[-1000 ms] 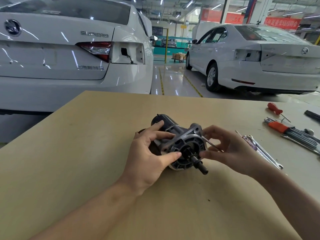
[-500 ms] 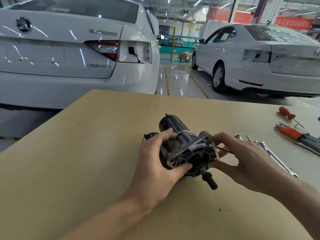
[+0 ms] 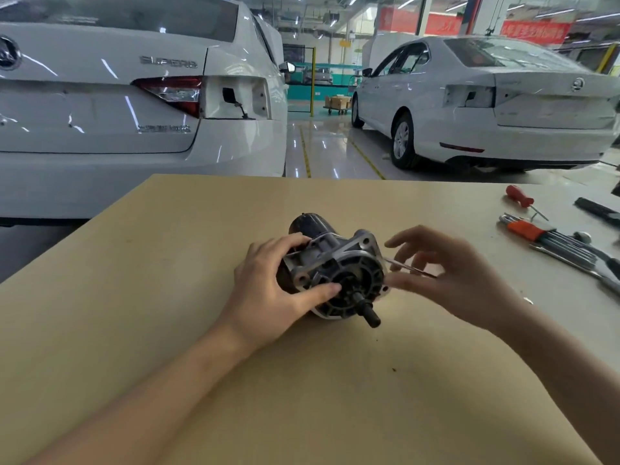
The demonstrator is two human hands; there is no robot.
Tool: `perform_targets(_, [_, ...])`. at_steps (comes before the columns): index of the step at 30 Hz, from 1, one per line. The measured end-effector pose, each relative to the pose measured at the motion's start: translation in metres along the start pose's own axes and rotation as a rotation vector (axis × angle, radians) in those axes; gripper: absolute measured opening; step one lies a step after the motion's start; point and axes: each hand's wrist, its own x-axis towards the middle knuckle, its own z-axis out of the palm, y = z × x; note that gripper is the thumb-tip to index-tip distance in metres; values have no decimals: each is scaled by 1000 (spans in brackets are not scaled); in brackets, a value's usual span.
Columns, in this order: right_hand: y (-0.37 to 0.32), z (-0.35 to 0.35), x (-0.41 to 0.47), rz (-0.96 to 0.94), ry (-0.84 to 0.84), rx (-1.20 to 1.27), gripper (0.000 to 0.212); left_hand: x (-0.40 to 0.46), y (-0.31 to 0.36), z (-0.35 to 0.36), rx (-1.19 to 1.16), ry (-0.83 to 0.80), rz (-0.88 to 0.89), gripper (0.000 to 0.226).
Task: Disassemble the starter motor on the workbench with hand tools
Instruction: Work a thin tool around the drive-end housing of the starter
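**Starter motor held mid-bench, tools off to your right**

The starter motor (image 3: 335, 273) lies on its side near the middle of the workbench (image 3: 167, 297), its shaft end pointing toward you and slightly right. Your left hand (image 3: 271, 290) grips the housing from the left, fingers curled over the top and thumb pressed against the front face. Your right hand (image 3: 449, 273) sits just beside the motor's right flange, fingers spread and loosely bent, with a thin metal rod (image 3: 407, 267) between thumb and fingers; the blur hides whether you truly pinch it.

Bare board lies in front of the motor and to its left, out to the bench's left edge. On your right, well apart from the motor, a red-handled screwdriver (image 3: 519, 195) and a hex key set (image 3: 550, 241) lie near the right edge. Behind the far edge stand two white cars (image 3: 100, 112).
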Motion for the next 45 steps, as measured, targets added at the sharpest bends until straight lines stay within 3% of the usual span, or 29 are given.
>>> perform_targets(5, [-8, -18, -1, 179, 323, 428, 18, 6, 3, -5, 118, -56, 78, 74])
perform_targets(10, [-15, -15, 1, 329, 318, 735, 20, 25, 18, 3, 296, -166, 254, 70])
perform_targets(13, [-12, -10, 1, 386, 370, 763, 22, 30, 13, 5, 211, -194, 297, 51])
perform_targets(19, [-1, 8, 4, 486, 340, 821, 26, 37, 2, -6, 160, -193, 315, 47])
perform_targets(27, [10, 18, 6, 560, 330, 993, 28, 42, 7, -13, 104, -291, 219, 26])
perform_targets(35, [4, 25, 4, 584, 392, 994, 28, 52, 26, -8, 404, -325, 186, 41])
perform_targets(45, [-5, 33, -1, 578, 505, 1020, 25, 46, 26, 12, 487, -116, 156, 75])
